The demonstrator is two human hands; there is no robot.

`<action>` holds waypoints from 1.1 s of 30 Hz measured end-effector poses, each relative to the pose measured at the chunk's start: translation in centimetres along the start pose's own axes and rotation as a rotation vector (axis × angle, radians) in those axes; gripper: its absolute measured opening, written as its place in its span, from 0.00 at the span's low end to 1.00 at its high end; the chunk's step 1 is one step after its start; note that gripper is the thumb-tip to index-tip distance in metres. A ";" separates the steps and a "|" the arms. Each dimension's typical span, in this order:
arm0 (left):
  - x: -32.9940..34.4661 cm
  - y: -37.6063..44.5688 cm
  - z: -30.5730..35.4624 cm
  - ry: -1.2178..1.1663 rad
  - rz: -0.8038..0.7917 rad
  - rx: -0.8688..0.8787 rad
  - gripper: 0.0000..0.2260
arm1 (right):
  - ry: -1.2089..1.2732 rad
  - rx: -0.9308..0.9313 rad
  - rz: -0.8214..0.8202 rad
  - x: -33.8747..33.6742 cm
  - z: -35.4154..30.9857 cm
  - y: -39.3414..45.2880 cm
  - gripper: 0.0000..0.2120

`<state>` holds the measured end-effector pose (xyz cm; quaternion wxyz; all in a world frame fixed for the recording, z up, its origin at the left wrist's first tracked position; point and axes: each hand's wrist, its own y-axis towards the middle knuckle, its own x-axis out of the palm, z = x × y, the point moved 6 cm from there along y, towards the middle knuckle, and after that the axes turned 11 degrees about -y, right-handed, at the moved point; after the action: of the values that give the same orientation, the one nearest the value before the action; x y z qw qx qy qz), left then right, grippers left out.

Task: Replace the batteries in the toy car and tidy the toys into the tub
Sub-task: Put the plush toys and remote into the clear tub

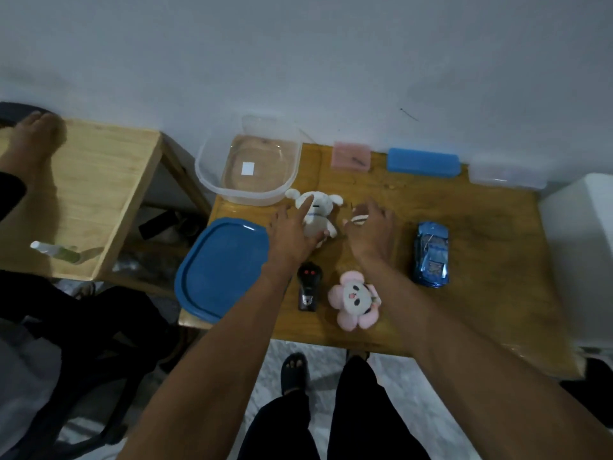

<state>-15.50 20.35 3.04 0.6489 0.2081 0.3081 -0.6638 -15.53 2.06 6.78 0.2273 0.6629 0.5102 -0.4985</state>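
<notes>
My left hand (292, 232) grips a white plush bunny (318, 207) lying just in front of the clear plastic tub (212, 175) at the table's back left. My right hand (371, 227) rests beside the bunny with its fingers closed on a small striped plush toy (360, 219), mostly hidden under the palm. A blue toy car (431, 254) lies on the table to the right of my right hand. A black remote control (308, 287) and a pink flower plush with a panda face (355, 300) lie between my forearms.
The tub's blue lid (222, 267) lies at the table's left edge. A pink pouch (351, 156), a blue case (423, 162) and a clear box (507, 175) line the back by the wall. A wooden side table (99, 180) stands left, with another person's foot (36, 137) on it.
</notes>
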 end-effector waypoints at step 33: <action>-15.6 13.1 3.6 -0.224 0.313 0.154 0.33 | 0.434 -0.368 -0.070 -2.2 -17.8 9.1 0.39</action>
<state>-1.03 29.77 14.32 0.7566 0.2275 0.1461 -0.5953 0.35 12.11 13.97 0.2122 0.6837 0.6513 -0.2515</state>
